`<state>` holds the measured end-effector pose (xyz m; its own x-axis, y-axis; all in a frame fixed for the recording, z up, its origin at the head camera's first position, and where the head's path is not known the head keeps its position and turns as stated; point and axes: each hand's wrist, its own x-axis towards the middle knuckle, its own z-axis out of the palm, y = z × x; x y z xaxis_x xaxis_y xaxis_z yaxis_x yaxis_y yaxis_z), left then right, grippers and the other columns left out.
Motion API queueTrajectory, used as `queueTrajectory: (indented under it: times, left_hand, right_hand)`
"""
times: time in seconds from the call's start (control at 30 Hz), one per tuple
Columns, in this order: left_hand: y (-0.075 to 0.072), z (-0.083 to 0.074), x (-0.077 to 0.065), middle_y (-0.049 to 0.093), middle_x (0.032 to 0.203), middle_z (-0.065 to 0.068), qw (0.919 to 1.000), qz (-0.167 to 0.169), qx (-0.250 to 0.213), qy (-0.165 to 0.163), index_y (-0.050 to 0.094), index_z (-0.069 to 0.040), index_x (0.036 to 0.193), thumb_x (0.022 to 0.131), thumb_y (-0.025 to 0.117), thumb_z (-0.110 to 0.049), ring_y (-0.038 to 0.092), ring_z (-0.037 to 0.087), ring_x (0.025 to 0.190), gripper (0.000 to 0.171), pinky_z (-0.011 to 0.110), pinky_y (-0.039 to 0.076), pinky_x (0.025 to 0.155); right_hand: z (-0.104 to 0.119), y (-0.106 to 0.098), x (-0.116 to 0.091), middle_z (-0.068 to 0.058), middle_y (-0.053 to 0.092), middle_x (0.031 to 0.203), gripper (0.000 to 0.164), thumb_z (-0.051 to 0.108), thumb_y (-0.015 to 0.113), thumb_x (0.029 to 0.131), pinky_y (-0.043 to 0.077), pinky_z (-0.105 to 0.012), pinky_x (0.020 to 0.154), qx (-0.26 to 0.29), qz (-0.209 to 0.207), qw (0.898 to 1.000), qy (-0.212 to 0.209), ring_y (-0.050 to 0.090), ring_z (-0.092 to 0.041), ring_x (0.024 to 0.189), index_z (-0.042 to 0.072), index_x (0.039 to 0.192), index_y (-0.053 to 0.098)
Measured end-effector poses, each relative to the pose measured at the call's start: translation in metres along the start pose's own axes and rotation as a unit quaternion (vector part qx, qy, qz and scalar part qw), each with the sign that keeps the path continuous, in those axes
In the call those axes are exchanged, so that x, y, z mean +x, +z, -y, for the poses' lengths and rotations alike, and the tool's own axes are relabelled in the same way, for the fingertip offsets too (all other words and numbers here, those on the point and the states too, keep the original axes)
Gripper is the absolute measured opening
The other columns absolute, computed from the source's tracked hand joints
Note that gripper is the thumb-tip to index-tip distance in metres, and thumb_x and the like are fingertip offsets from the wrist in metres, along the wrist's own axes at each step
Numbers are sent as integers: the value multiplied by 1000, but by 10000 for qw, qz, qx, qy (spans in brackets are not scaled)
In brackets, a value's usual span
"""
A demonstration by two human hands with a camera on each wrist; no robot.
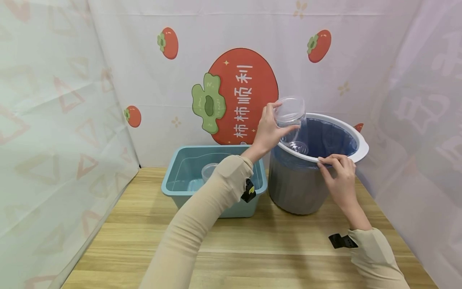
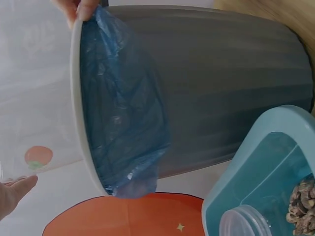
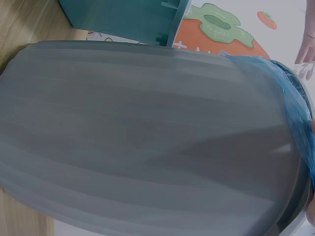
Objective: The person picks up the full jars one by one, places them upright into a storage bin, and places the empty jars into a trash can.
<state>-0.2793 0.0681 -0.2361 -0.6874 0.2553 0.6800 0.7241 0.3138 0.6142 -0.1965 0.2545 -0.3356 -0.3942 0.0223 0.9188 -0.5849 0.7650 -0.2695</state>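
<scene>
My left hand [image 1: 268,128] grips a clear plastic tub [image 1: 290,107] between thumb and fingers, tilted over the near-left rim of a grey trash can [image 1: 297,188]. A clear round base [image 1: 299,147] shows at the tub's lower end, inside the can's mouth. The can has a white rim ring [image 1: 355,134] and a blue bag [image 1: 325,136] lining it, folded over the outside. With thumb and fingers, my right hand [image 1: 341,176] pinches the front right of the ring. In the left wrist view, that hand's fingertips [image 2: 86,10] show at the ring, beside the bag.
Left of the can stands a teal basin [image 1: 171,180], partly behind my left forearm. Inside are another clear tub [image 2: 243,221] and brown, curled dried pieces [image 2: 302,206]. Both stand on a wooden table [image 1: 252,257], with a printed cloth [image 1: 144,72] behind and at the sides.
</scene>
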Motion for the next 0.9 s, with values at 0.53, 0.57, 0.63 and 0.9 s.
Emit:
queueTrajectory:
  times: [0.53, 0.57, 0.63, 0.9]
  left_hand:
    - [13, 17, -34, 40, 121, 13, 9868, 1202, 1062, -211, 45, -5, 122, 81, 65, -20, 47, 20, 104, 48, 21, 43, 81]
    - [11, 17, -37, 41, 120, 12, 9875, 1157, 1060, -156, 46, -5, 121, 81, 64, -19, 45, 19, 104, 46, 21, 42, 81]
    - [5, 17, -46, 42, 118, 11, 9884, 1106, 1037, -62, 48, -6, 119, 82, 63, -18, 44, 19, 106, 42, 22, 40, 84]
    - [-26, 18, -84, 47, 110, 10, 9876, 1034, 1034, 575, 53, -3, 112, 82, 62, -15, 45, 20, 104, 33, 27, 40, 85]
  right_hand:
    - [0, 1, 1, -21, 54, 85, 29, -17, 70, 60, 26, -41, 78, -6, -21, 10000, -15, 45, -36, 82, -3, 84, 65]
    - [0, 1, 1, -21, 54, 85, 28, -17, 70, 60, 26, -41, 78, -14, -5, 10000, -20, 45, -36, 82, -3, 84, 65]
    - [0, 1, 2, -21, 54, 84, 28, -17, 70, 60, 26, -41, 77, -33, 28, 10000, -48, 45, -36, 81, -3, 84, 65]
    - [2, -6, 6, -19, 53, 84, 30, -18, 70, 59, 28, -45, 76, -154, 318, 9991, -251, 46, -36, 82, -4, 85, 65]
